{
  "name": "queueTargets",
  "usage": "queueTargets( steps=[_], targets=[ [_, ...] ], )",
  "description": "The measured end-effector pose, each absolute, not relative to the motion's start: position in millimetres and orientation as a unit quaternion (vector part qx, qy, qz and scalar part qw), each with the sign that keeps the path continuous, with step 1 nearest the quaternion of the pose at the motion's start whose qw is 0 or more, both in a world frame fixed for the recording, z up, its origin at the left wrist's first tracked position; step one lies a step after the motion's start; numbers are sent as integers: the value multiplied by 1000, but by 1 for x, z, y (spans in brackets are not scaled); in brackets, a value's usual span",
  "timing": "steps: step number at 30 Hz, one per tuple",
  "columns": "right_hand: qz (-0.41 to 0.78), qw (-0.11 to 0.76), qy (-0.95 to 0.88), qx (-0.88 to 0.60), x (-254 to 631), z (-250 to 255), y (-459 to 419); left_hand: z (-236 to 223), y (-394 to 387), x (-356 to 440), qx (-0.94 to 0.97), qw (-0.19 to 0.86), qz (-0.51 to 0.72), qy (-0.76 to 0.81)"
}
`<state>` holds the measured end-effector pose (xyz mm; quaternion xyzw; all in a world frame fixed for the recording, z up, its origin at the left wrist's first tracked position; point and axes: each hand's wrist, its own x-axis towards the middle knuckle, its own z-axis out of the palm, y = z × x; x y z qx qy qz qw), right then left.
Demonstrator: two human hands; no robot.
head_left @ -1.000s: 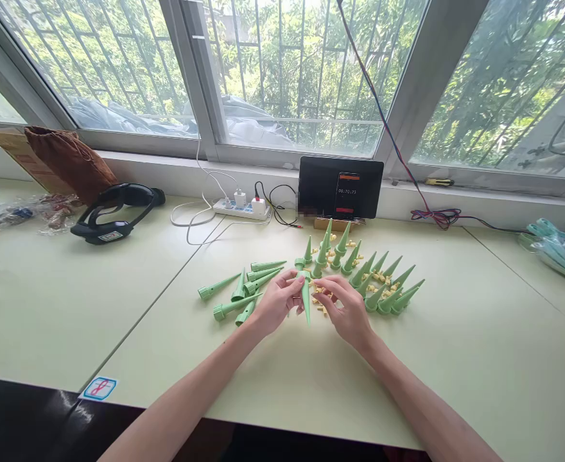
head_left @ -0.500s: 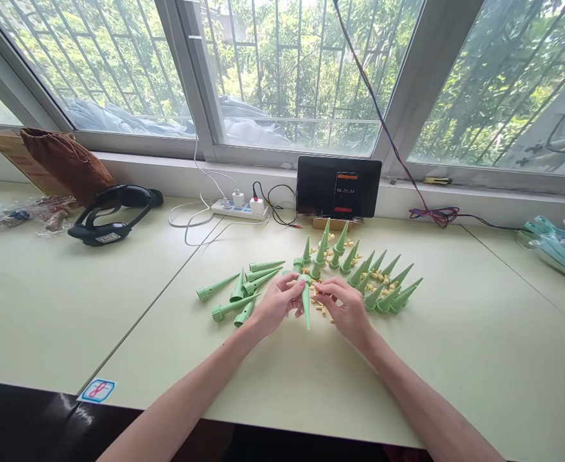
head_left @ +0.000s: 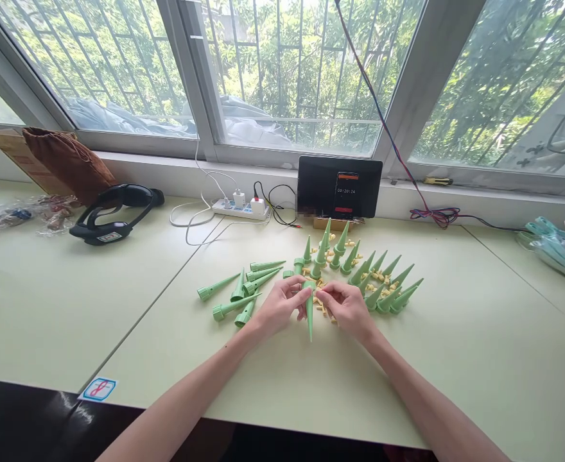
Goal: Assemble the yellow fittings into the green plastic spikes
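Note:
My left hand (head_left: pixel 285 301) is closed around a green plastic plant-watering spike (head_left: pixel 310 314), its tip pointing down toward me. Against the spike's right side, just below its collar, my right hand (head_left: pixel 347 309) is closed in a pinch; whatever sits between those fingertips is too small and covered to make out. Small yellow valve pieces (head_left: pixel 320 301) lie on the table behind and between the hands. Beyond my right hand several green spikes (head_left: pixel 391 298) stand on their wide ends, tips up. Left of my left hand, several more green spikes (head_left: pixel 237 308) are in a loose group, most on their sides.
A tablet (head_left: pixel 318 186) showing a timer leans by the window behind the spikes. A white power strip (head_left: pixel 241 208) with cables lies to its left. Farther left are a black headset (head_left: pixel 113 218) and a brown pouch (head_left: pixel 68 160). Plastic-wrapped items (head_left: pixel 559 247) lie far right.
The spike in my left hand has shifted slightly down and to the right. My right fingertips have come closer and now meet its side.

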<state>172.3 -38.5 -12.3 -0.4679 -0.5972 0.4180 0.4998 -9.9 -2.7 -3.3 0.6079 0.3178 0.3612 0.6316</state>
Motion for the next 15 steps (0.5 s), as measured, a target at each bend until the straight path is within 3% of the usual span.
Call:
queueTargets(
  steps=[9,15],
  targets=[
    [445,491,-584,-469,170,-10,-38,4,-4,-9,618,630,354,310],
    [285,521,-650,-474,162,-8,-43,4,-1,-9,563,670,371,312]
  ],
)
